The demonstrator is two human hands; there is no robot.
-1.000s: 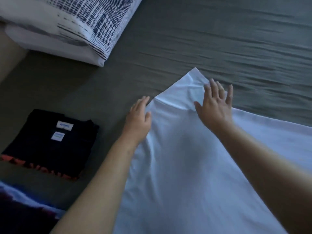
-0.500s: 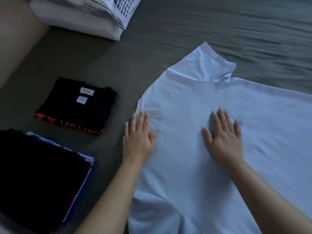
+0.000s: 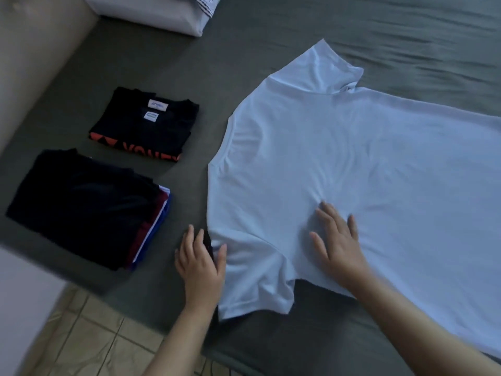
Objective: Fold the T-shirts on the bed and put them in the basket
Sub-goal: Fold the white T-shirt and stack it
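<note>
A white pillow [image 3: 151,14] with a dark-striped corner lies at the far edge of the grey-green bed sheet [image 3: 406,31]. A beige padded headboard [image 3: 35,58] runs along the bed's left edge. Beige floor tiles [image 3: 89,340] show past the near left corner.

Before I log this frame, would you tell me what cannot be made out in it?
Head view only:
- Basket: not in view anywhere.
- White T-shirt: its lower part runs off the right edge.
- Stack of folded shirts: a dark top layer covers the rest; only coloured edges show, so no count.
- Folded black shirt: orange lettering partly folded under, labels too small to read.
- Pillow: cut off by the top edge.
- Left hand: blurred at the sleeve edge; grip unclear.
</note>
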